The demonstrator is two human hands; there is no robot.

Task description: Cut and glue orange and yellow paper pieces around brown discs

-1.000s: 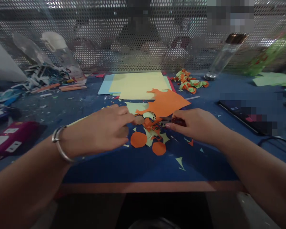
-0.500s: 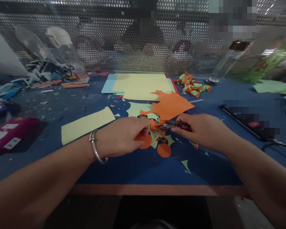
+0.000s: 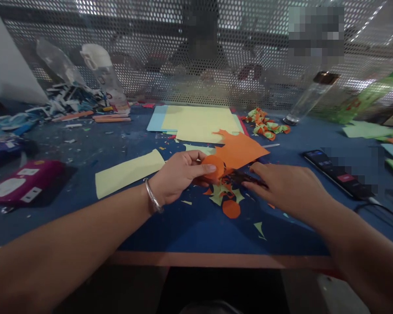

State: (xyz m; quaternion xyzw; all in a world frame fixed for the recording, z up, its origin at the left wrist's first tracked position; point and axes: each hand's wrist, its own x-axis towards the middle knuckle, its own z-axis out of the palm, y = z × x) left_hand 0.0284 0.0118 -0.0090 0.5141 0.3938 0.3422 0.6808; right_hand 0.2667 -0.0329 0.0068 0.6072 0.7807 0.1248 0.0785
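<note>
Between the thumb and fingers of my left hand is a round orange paper disc, held upright just above the table. My right hand is closed around dark scissors, whose blades point left toward the disc and are hard to make out. Behind both hands lies a jagged orange paper sheet with pieces cut from its edge. A second orange disc rests on the table below the scissors, next to a small heap of light green and orange scraps.
A pale yellow strip lies left, near a purple pouch. Stacked coloured sheets and curled orange-green pieces are at the back. Bottles stand along the perforated screen. A phone with a cable lies right.
My left hand has turned and lifted, bringing an orange disc up in its fingers. My right hand stays close by with the scissors. The whole view has shifted slightly.
</note>
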